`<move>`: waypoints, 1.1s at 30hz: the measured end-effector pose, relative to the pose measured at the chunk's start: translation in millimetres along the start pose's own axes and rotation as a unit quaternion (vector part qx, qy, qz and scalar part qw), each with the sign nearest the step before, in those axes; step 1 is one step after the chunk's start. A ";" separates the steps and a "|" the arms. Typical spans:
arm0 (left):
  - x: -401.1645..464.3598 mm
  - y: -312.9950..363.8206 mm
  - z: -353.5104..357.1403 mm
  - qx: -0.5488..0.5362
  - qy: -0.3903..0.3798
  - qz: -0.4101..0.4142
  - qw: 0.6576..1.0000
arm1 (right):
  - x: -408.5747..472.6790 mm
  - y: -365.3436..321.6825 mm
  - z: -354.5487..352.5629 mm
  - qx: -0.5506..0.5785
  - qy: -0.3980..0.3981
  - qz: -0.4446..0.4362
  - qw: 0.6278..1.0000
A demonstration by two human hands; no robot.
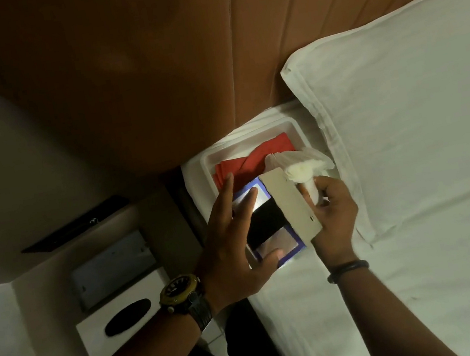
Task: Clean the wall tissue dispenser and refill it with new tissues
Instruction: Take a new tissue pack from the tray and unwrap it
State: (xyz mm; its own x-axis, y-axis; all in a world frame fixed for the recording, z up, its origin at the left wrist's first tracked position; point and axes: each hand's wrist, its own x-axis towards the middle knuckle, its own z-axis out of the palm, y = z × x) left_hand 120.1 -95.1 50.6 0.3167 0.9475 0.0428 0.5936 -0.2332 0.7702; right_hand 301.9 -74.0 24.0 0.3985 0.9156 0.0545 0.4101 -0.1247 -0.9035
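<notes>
Left hand point(232, 249) fingers spread on the mirrored dispenser point(269, 227) atop the bed point(417, 210), right hand point(334, 217) clamping wadded tissue point(303, 167); apparently its unsupported beige panel point(291, 202) could slip.

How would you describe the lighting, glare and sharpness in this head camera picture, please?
Head view: dim overall; the left hand is slightly motion-blurred; glare glints on the shiny dispenser cover it touches; the brown wall panel carries a soft sheen; the pillow edges bow with wide-angle distortion; the right hand looks sharper.
</notes>
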 end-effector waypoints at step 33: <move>14.0 -26.9 -4.5 0.121 -0.090 0.083 0.985 | 15.1 -33.7 2.5 -0.035 0.037 -0.009 0.999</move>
State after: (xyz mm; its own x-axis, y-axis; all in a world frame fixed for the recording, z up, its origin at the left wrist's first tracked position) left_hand 105.2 -74.6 33.4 0.5370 0.8432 0.0258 0.6748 -0.4477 0.5867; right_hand 292.0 -55.0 54.2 0.4495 0.8871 0.1048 0.4727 -0.1367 -0.8706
